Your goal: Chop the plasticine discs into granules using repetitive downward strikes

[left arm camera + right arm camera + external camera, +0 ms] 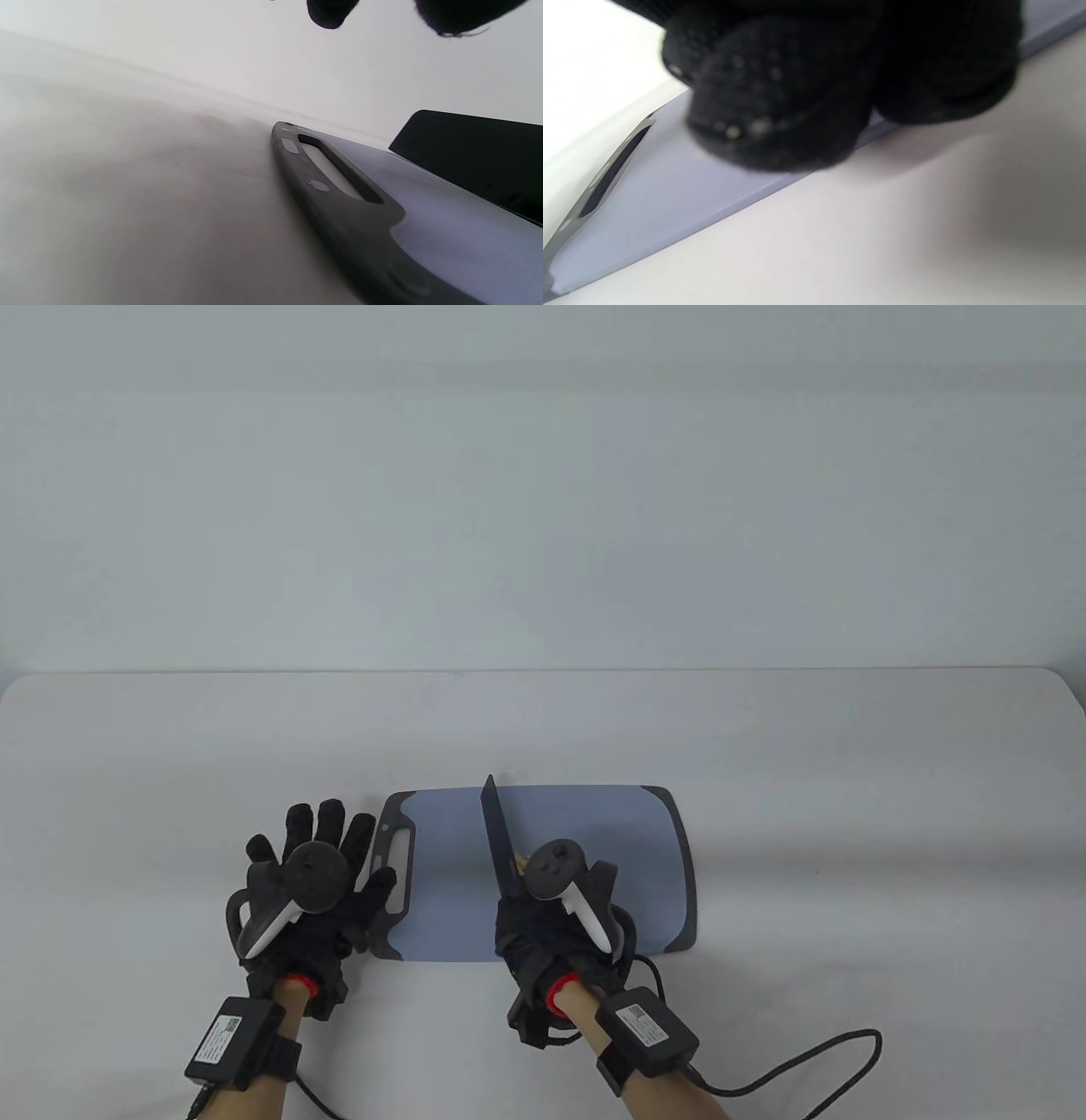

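Note:
A blue-grey cutting board [594, 840] with a dark rim lies on the white table. My right hand [543, 912] grips a knife by its handle over the board's front middle. The dark blade [498, 836] points away from me, edge down. A small bit of yellow plasticine [518, 863] shows just right of the blade; the rest is hidden by my hand. My left hand [318, 857] lies spread and empty at the board's left end, thumb on its slotted handle [397, 857]. The left wrist view shows that handle [339, 178] and the blade [475, 161]. The right wrist view shows curled gloved fingers [780, 84] over the board [670, 182].
The white table [848, 780] reaches to a pale wall at the back. A black cable [789, 1069] runs from my right wrist across the table's front right.

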Available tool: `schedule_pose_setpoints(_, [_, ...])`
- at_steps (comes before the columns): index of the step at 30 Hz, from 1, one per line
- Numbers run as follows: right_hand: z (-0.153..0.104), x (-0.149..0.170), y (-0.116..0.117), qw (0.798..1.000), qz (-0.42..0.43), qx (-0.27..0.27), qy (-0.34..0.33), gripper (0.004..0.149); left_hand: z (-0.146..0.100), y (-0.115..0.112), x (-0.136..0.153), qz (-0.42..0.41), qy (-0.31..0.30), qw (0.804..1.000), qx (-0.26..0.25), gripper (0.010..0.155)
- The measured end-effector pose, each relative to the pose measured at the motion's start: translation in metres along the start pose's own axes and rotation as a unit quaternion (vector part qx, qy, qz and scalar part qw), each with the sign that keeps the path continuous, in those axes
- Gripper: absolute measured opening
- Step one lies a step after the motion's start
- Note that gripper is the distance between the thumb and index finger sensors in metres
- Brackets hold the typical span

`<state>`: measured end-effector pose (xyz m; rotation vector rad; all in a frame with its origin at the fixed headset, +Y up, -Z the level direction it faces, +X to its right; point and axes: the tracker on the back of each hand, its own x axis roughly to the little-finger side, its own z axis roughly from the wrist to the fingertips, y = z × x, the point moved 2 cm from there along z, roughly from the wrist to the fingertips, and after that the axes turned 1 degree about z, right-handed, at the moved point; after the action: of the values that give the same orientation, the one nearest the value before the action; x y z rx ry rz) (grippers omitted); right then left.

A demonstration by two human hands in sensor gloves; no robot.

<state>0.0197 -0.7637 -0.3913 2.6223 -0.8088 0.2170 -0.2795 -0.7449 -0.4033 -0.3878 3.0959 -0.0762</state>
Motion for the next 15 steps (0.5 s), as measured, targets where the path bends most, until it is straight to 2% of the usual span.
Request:
schedule_pose_setpoints(4, [-0.003,0.011,-0.012,1.000,0.022,-0.016,-0.016,0.054,0.000,-0.001,-0.001,0.004,-0.002,1.000,0.000,0.080])
schedule_pose_setpoints(6, [-0.004,0.012,-0.020,0.999,0.000,-0.023,-0.029,0.062,0.000,-0.001,-0.001,0.005,-0.001,1.000,0.000,0.080])
schedule_pose_setpoints(8, [-0.002,0.012,-0.030,0.997,-0.026,-0.022,-0.062,0.056,0.000,-0.001,-0.001,0.004,0.000,1.000,0.000,0.080])
schedule_pose_setpoints(10, [0.002,0.013,-0.043,0.996,-0.025,0.004,-0.084,0.050,-0.001,0.000,0.000,0.002,0.002,1.000,-0.002,0.080])
schedule_pose_setpoints(13, [0.014,0.014,-0.058,0.992,-0.050,0.001,-0.119,0.049,-0.001,0.001,0.002,-0.001,0.003,1.000,-0.003,0.080])
schedule_pose_setpoints(15, [0.019,0.013,-0.067,0.985,-0.104,-0.006,-0.135,0.049,-0.001,0.001,0.002,-0.005,0.003,1.000,-0.003,0.080])
